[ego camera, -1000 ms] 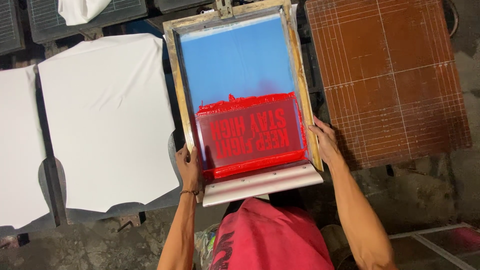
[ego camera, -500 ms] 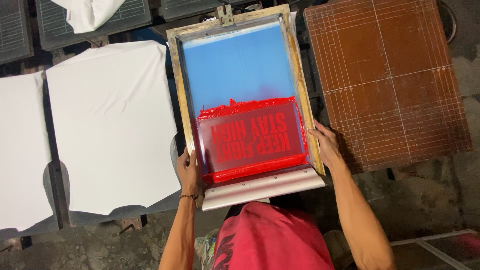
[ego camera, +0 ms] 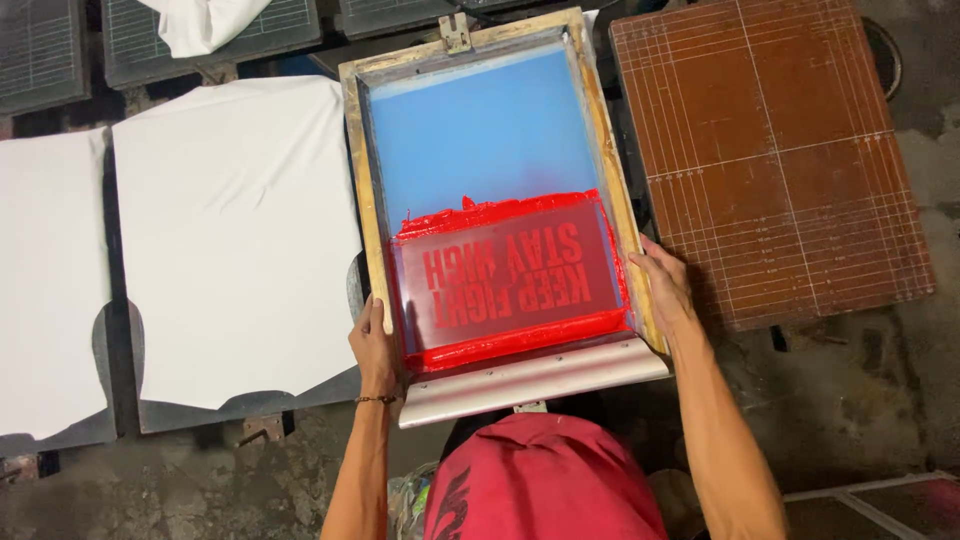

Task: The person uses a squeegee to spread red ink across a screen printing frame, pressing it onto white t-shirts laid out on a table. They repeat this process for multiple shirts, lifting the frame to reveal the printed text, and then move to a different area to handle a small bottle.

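A wooden printing screen frame [ego camera: 357, 170] with blue mesh [ego camera: 490, 140] lies flat in front of me. Red ink [ego camera: 505, 280] covers its near half around a mirrored lettering stencil. My left hand [ego camera: 374, 352] grips the frame's left rail near the front corner. My right hand [ego camera: 663, 290] holds the right rail at about the same height. A pale metal bar [ego camera: 530, 378] runs along the frame's near edge between my hands.
White fabric [ego camera: 235, 230] is spread on a pallet left of the screen, with another white piece [ego camera: 45, 290] further left. A brown gridded board [ego camera: 770, 150] lies to the right. Dark trays and a white cloth [ego camera: 205, 22] sit at the back. The floor is grey concrete.
The view has drifted slightly, so everything sits a little more to the right. Both hands stay on the frame's side rails in the same grip.
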